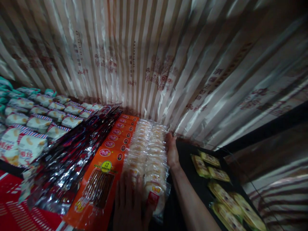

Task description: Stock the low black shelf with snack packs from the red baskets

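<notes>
Two rows of clear-wrapped round pale crackers stand overlapped on a dark shelf. My left hand lies over the front of the left row, fingers stretched out and touching the wrappers. Against the right side of the rows rests my right hand, its fingers reaching toward the back and partly hidden. Neither hand visibly grips a pack. Just left of the crackers, orange snack packets overlap in a line, the front one with a window showing brown sticks.
Dark shiny packets lean in a pile farther left, beside white snack bags and green-topped packs. A red plastic basket sits front left. Yellow packs lie on the black shelf at right. A printed, pleated sheet hangs behind.
</notes>
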Available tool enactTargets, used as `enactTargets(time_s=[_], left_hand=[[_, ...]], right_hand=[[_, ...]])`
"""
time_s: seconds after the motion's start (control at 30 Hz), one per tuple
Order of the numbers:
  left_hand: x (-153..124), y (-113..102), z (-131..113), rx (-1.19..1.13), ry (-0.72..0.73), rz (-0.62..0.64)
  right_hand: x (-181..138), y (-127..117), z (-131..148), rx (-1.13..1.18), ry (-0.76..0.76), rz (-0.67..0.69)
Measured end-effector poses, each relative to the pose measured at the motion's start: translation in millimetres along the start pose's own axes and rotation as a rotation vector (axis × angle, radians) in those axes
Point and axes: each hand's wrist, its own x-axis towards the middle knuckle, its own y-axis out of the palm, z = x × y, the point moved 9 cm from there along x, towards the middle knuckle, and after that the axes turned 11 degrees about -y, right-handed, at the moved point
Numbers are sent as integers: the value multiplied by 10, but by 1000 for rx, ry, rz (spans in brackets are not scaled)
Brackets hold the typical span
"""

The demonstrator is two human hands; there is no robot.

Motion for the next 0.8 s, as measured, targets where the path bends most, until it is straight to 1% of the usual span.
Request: enactTargets(time_s=[0.13,0.3,0.43,0.57,0.63,0.67,0.73,0.8], left_hand=[[-7,1,-11,13,19,-24],[-22,6,-9,8,-14,-29],[-34,-22,-15,23,4,-15],[-45,-53,-52,44,97,17],[-52,-60,-68,53,129,21],[-54,-59,-67,55,129,23],[-58,-55,-53,53,111,24],[-70,-71,-43,37,102,13]], right_hand=[[138,4,-90,2,96,13],[161,91,-135,11,134,85],[149,68,-113,52,134,76],[78,-181,58,-32,31,-18],[-28,-332,200,-120,-34,-21],[-95,-412,282,-195,-63,-10],[-229,-596,478,-416,-136,9],[-337,-784,725,-670,-264,25]])
